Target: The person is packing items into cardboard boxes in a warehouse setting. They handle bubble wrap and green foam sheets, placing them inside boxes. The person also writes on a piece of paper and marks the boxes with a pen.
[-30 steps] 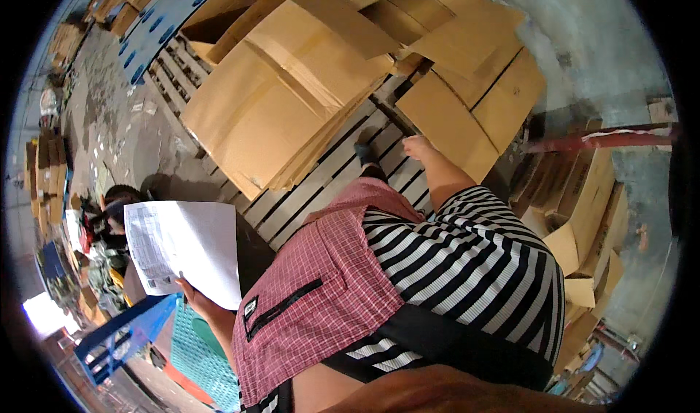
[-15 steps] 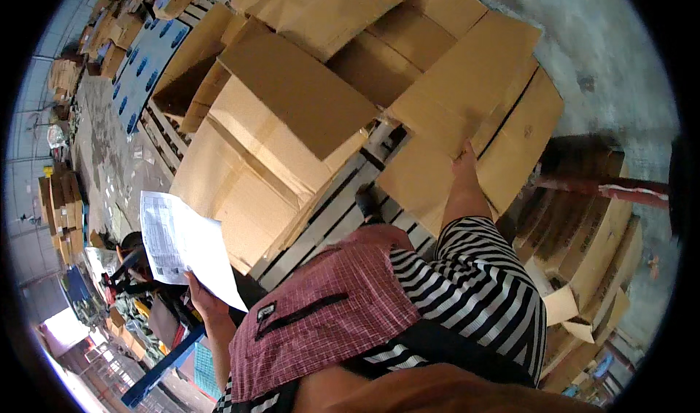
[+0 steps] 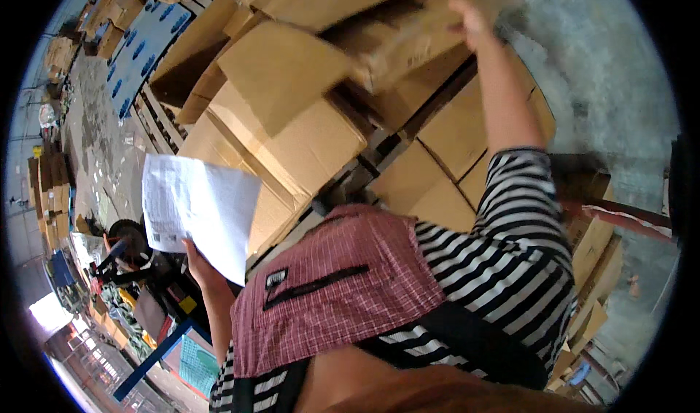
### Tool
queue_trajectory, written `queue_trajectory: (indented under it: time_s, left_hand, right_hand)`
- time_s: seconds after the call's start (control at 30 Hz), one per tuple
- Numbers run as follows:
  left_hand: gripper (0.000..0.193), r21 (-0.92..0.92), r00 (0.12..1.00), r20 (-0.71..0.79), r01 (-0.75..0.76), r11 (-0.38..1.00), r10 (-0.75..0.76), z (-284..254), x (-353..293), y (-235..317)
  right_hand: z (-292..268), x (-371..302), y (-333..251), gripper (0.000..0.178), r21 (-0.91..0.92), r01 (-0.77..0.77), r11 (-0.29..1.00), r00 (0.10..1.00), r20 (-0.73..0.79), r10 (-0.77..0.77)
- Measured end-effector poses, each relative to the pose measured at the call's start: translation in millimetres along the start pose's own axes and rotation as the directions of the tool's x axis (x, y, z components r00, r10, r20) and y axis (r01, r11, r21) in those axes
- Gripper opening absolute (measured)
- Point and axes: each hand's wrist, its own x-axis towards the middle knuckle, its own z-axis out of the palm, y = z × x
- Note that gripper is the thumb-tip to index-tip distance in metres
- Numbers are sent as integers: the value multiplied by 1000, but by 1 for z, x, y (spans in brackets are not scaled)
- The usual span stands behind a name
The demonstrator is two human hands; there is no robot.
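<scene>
Head cam, R hand [image 3: 474,25] blurred, L hand [image 3: 205,271] partly behind paper [image 3: 200,203]

A narrow gap separates the layered tan cardboard stack [image 3: 310,147] from the flat-topped brown cardboard box [image 3: 415,183]. A blurred brown cardboard flap [image 3: 417,47] obstructs the bare right hand [image 3: 474,25] leftward; rightward there is room. The white printed paper sheet [image 3: 195,198] screens the stack's near-left corner.

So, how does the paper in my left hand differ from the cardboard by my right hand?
The paper is white; the cardboard is brown. The paper looks thin and limp, the cardboard thicker. The paper is held in your left hand; blur hides whether your right hand grips the cardboard.
</scene>
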Motion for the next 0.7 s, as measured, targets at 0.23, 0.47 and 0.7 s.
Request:
queue_trajectory:
  time_s: [0.23,0.47,0.7]
  left_hand:
    - [60,-40,997,22,-70,997,71,2,33,-4]
    - [58,-104,997,26,-66,992,69,-2,28,-8]
    - [17,739,949,88,-267,619,304,-34,44,-2]
  right_hand:
    - [35,56,-156,27,187,368,911,929,-38,-367]
    - [64,22,-112,36,465,304,832,948,-59,-314]
    - [87,-27,17,44,439,265,858,962,-174,-209]
